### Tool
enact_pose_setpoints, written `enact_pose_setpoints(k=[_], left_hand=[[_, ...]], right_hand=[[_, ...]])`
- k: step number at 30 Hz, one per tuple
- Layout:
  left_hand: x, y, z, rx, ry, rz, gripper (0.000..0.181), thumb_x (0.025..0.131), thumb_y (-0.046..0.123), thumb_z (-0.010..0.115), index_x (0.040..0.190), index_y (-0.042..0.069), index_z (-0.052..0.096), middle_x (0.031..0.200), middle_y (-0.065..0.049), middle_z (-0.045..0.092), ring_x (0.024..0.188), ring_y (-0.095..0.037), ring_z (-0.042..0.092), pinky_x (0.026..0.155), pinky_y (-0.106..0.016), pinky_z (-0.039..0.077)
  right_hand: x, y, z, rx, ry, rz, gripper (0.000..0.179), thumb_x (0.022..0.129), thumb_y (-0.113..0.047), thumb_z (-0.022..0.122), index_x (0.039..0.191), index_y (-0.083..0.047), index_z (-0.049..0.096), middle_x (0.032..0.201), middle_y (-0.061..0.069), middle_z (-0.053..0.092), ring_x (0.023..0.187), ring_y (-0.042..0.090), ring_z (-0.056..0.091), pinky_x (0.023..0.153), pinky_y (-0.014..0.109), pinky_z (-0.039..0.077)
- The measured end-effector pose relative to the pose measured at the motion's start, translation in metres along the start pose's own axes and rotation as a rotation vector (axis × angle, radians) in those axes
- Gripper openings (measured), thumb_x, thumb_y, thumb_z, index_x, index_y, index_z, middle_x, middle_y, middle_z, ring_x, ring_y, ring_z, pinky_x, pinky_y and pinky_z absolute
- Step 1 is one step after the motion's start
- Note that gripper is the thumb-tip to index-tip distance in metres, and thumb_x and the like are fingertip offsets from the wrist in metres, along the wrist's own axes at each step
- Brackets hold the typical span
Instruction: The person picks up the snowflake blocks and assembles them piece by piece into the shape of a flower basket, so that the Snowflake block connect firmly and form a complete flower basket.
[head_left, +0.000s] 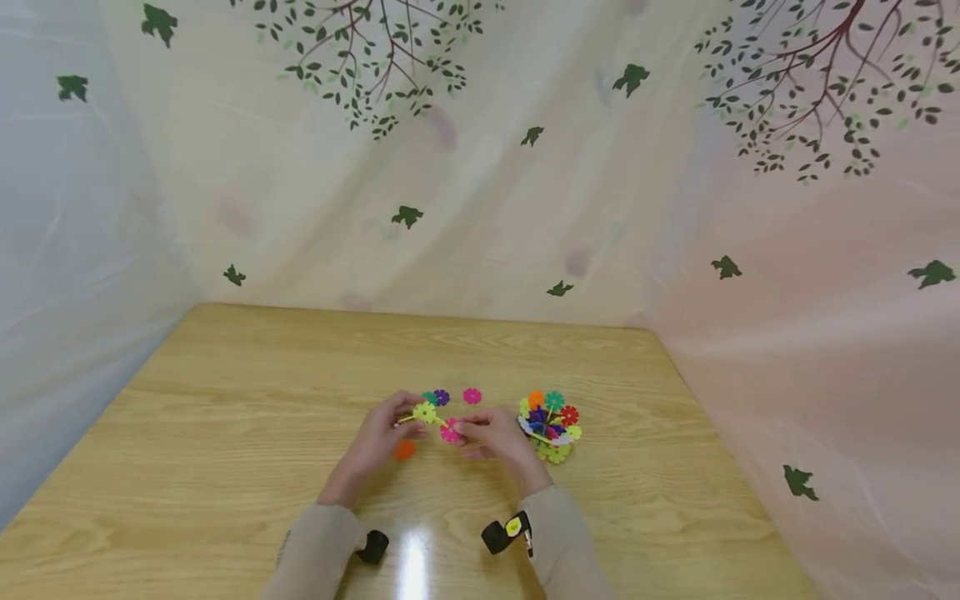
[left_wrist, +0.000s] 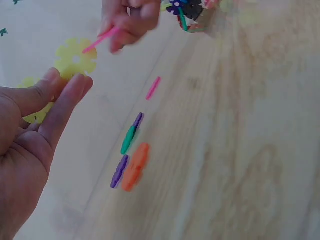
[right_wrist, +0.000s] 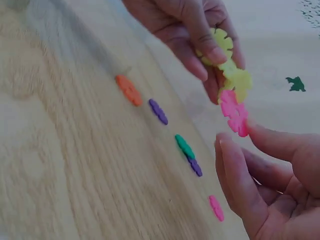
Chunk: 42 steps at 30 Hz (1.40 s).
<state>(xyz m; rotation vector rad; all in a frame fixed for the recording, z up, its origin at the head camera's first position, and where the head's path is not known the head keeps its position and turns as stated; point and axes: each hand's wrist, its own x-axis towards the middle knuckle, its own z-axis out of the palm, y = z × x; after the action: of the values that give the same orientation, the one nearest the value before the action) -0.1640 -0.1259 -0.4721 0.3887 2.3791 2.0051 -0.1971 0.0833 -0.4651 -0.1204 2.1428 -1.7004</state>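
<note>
My left hand (head_left: 377, 437) pinches a small chain of yellow flower-shaped plastic discs (head_left: 424, 412) between thumb and fingers. My right hand (head_left: 501, 439) holds a pink notched disc (head_left: 451, 431) by its edge between thumb and fingertips. In the right wrist view the pink disc (right_wrist: 234, 113) meets the end yellow disc (right_wrist: 238, 84), overlapping its edge. From the left wrist the pink disc (left_wrist: 102, 40) appears edge-on against the yellow disc (left_wrist: 76, 59). Part of the yellow chain is hidden behind the left fingers.
Loose discs lie on the wooden table (head_left: 225, 417): orange (head_left: 405, 450), green (head_left: 428, 397), purple (head_left: 442, 397) and pink (head_left: 472, 396). Another purple disc (right_wrist: 158, 111) lies near the orange one. To the right of the hands stands a multicoloured cluster of joined discs (head_left: 553, 427). Printed curtains surround the table.
</note>
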Motion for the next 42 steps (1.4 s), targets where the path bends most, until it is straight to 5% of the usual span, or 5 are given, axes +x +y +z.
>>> enact_pose_setpoints(k=[6,15,26,36,42], left_hand=[[0.005,0.002,-0.011,-0.018,0.028,0.012,0.035,0.092,-0.013,0.052,0.127,-0.013,0.048,0.122,-0.033,0.056,0.098,-0.033,0.065,0.083,-0.043,0.059],[0.006,0.001,-0.012,-0.058,0.022,0.036,0.036,0.090,-0.016,0.052,0.126,-0.012,0.049,0.117,-0.035,0.058,0.096,-0.031,0.066,0.078,-0.033,0.061],[0.006,0.002,-0.015,-0.078,0.040,0.025,0.037,0.092,-0.013,0.052,0.128,-0.012,0.047,0.122,-0.034,0.055,0.083,0.000,0.064,0.082,-0.044,0.059],[0.009,0.005,-0.014,0.002,0.191,0.035,0.036,0.091,-0.007,0.059,0.125,-0.006,0.051,0.116,-0.027,0.060,0.092,-0.020,0.069,0.079,-0.038,0.061],[0.012,0.012,-0.011,-0.020,0.242,0.027,0.036,0.089,-0.008,0.060,0.124,-0.008,0.050,0.118,-0.026,0.059,0.106,-0.020,0.064,0.081,-0.037,0.060]], right_hand=[[0.028,-0.001,0.006,-0.348,0.270,-0.051,0.021,0.096,-0.015,0.059,0.103,0.004,0.068,0.079,0.013,0.064,0.060,0.013,0.056,0.052,0.023,0.052],[0.060,0.004,0.009,-0.779,0.464,-0.037,0.028,0.086,-0.016,0.073,0.108,-0.001,0.067,0.104,0.018,0.066,0.100,0.032,0.061,0.082,0.043,0.056],[0.056,-0.005,0.009,-0.747,0.377,0.010,0.021,0.082,-0.013,0.077,0.094,-0.005,0.062,0.091,0.010,0.066,0.078,0.023,0.059,0.064,0.033,0.051],[0.009,-0.017,0.016,-0.340,0.310,-0.168,0.012,0.086,-0.010,0.072,0.091,-0.004,0.063,0.084,0.011,0.066,0.072,0.025,0.068,0.053,0.026,0.057],[-0.005,-0.020,0.022,-0.393,0.319,-0.249,0.009,0.087,-0.012,0.072,0.087,-0.007,0.064,0.082,0.008,0.068,0.068,0.013,0.062,0.051,0.020,0.055]])
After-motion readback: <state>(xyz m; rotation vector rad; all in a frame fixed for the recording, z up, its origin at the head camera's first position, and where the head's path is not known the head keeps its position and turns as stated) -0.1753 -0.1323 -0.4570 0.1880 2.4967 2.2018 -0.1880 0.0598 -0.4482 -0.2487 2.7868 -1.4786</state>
